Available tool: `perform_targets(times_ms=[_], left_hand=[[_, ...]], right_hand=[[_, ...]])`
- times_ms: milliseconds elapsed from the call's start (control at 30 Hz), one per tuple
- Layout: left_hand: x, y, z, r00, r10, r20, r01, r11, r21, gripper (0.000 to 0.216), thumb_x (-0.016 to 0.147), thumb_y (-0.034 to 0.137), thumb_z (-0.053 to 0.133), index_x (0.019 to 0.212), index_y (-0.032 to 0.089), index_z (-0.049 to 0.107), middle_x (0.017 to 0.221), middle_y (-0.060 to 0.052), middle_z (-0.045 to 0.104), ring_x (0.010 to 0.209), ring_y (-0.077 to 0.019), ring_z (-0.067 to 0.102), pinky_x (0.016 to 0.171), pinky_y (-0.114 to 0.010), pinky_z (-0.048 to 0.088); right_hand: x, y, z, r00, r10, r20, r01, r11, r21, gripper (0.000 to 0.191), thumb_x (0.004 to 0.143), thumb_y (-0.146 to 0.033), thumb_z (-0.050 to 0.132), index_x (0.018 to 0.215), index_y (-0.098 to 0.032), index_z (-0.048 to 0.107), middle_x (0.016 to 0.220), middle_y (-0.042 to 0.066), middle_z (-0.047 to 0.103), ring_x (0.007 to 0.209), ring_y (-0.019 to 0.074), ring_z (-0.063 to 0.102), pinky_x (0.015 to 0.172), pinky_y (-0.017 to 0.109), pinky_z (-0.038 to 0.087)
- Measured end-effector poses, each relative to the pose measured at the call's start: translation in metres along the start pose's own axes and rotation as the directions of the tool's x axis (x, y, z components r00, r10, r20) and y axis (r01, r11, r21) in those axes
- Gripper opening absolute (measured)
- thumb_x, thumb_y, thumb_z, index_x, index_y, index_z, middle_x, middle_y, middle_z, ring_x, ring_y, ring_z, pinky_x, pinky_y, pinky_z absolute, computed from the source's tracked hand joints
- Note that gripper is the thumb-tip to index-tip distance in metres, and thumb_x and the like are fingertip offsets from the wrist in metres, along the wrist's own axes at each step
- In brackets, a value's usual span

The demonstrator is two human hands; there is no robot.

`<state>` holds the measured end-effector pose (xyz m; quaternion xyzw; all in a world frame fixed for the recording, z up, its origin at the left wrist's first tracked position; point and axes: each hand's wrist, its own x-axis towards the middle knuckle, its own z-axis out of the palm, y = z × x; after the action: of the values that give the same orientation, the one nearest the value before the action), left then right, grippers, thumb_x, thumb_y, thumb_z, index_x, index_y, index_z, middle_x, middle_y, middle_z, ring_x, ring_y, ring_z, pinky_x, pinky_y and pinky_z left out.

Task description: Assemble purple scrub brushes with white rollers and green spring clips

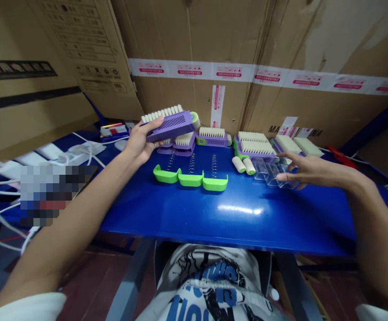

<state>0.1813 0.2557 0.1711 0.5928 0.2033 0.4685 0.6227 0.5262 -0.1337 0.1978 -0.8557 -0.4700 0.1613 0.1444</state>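
My L hand [142, 140] is gripping a purple brush [172, 126] by its L end, fingers closed round the body; it's being held up off the table [180, 218], bristles facing up, long axis running L to R w/ the R end tilting a bit higher. A cream roller end [196, 121] is pointing R, toward my other side. My R hand [301, 170] is hanging over the clear plastic pieces [262, 171], thumb & fingers spread around their R end; can't tell if they're pinching anything or just touching. Those pcs are lying under & L of my R fingertips, row running L–R, so R hand's much nearer than L. They're looking like shallow open troughs; can't make out anything inside. Btwn my hands, three green clips [190, 180] are sitting side by side, ends turned up, w/ thin springs [191, 164] lying just behind, pointing away from me; can't tell if they're touching. Two cream rollers [238, 165] are lying just L of the clear pcs, & more brushes [256, 147] are resting behind, bristles up.
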Motion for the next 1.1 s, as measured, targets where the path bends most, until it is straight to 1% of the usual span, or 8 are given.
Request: perform_targets(times_ms=[200, 333, 467, 567, 767, 900, 1033, 1100], left_hand=[[-0.005, 0.001, 0.004, 1.0, 0.007, 0.014, -0.007, 1.0, 0.016, 0.047, 0.08, 0.052, 0.097, 0.11, 0.022, 0.077, 0.109, -0.009, 0.086, 0.089, -0.0227, 0.078, 0.061, -0.03, 0.056], [-0.011, 0.004, 0.01, 0.998, -0.001, 0.062, 0.0, 1.0, 0.009, 0.047, 0.078, 0.051, 0.099, 0.107, 0.022, 0.077, 0.106, -0.009, 0.085, 0.085, -0.0221, 0.077, 0.061, -0.03, 0.057], [-0.037, 0.01, 0.032, 0.989, -0.016, 0.149, 0.021, 0.999, -0.03, 0.051, 0.076, 0.055, 0.102, 0.105, 0.021, 0.078, 0.1, -0.007, 0.083, 0.073, -0.0174, 0.069, 0.05, -0.026, 0.051], [-0.073, 0.014, 0.056, 0.972, -0.026, 0.234, 0.036, 0.999, -0.04, 0.056, 0.078, 0.061, 0.101, 0.11, 0.021, 0.078, 0.107, -0.01, 0.084, 0.08, -0.0213, 0.074, 0.049, -0.028, 0.052], [-0.138, 0.03, 0.078, 0.889, 0.161, 0.43, -0.245, 0.958, 0.148, 0.066, 0.085, 0.081, 0.093, 0.121, 0.027, 0.083, 0.119, -0.011, 0.086, 0.11, -0.0345, 0.083, 0.092, -0.05, 0.071], [-0.141, 0.035, 0.077, 0.656, 0.557, 0.51, -0.711, 0.682, 0.17, 0.054, 0.101, 0.072, 0.086, 0.139, 0.034, 0.08, 0.151, -0.011, 0.08, 0.148, -0.0388, 0.072, 0.133, -0.065, 0.054], [-0.131, 0.019, 0.082, 0.169, 0.779, 0.604, -0.939, 0.314, -0.143, 0.076, 0.098, 0.064, 0.093, 0.159, 0.028, 0.064, 0.157, -0.018, 0.075, 0.143, -0.0375, 0.077, 0.117, -0.058, 0.07], [-0.13, 0.013, 0.086, 0.114, 0.753, 0.649, -0.952, 0.268, -0.145, 0.072, 0.102, 0.052, 0.093, 0.16, 0.024, 0.06, 0.154, -0.021, 0.076, 0.14, -0.0337, 0.079, 0.108, -0.049, 0.074]], right_hand=[[0.013, 0.009, 0.019, 0.967, -0.174, -0.188, 0.096, 0.927, -0.362, 0.064, 0.096, -0.05, 0.083, 0.155, -0.027, 0.074, 0.114, 0.018, 0.075, 0.077, 0.0323, 0.082, 0.086, 0.051, 0.07], [0.014, -0.004, 0.018, 0.94, -0.204, -0.272, 0.062, 0.889, -0.454, 0.08, 0.095, -0.067, 0.083, 0.162, -0.025, 0.07, 0.123, 0.024, 0.075, 0.095, 0.0468, 0.082, 0.084, 0.066, 0.069], [-0.008, -0.055, 0.032, 0.654, -0.473, -0.59, 0.365, 0.881, -0.301, 0.06, 0.11, -0.064, 0.068, 0.16, -0.031, 0.071, 0.146, 0.019, 0.073, 0.115, 0.0403, 0.081, 0.097, 0.064, 0.072], [-0.029, -0.101, 0.059, 0.465, -0.649, -0.603, 0.771, 0.631, -0.085, 0.076, 0.11, -0.055, 0.075, 0.18, -0.045, 0.047, 0.162, 0.012, 0.067, 0.134, 0.0344, 0.077, 0.095, 0.051, 0.076], [-0.064, -0.127, 0.079, 0.273, -0.637, -0.721, 0.794, 0.573, -0.206, 0.048, 0.116, -0.048, 0.066, 0.163, -0.058, 0.068, 0.126, 0.008, 0.082, 0.111, 0.0348, 0.081, 0.092, 0.058, 0.072], [-0.07, -0.122, 0.069, 0.227, -0.66, -0.716, 0.801, 0.545, -0.248, 0.041, 0.115, -0.057, 0.066, 0.154, -0.052, 0.078, 0.104, 0.008, 0.082, 0.08, 0.0293, 0.075, 0.067, 0.049, 0.065], [-0.063, -0.124, 0.07, 0.174, -0.728, -0.663, 0.859, 0.441, -0.259, 0.039, 0.111, -0.053, 0.079, 0.142, -0.03, 0.086, 0.098, 0.008, 0.079, 0.076, 0.0231, 0.071, 0.063, 0.039, 0.06], [-0.06, -0.127, 0.072, 0.189, -0.76, -0.622, 0.874, 0.419, -0.245, 0.038, 0.109, -0.047, 0.084, 0.142, -0.026, 0.085, 0.1, 0.008, 0.078, 0.077, 0.0207, 0.071, 0.065, 0.035, 0.061]])
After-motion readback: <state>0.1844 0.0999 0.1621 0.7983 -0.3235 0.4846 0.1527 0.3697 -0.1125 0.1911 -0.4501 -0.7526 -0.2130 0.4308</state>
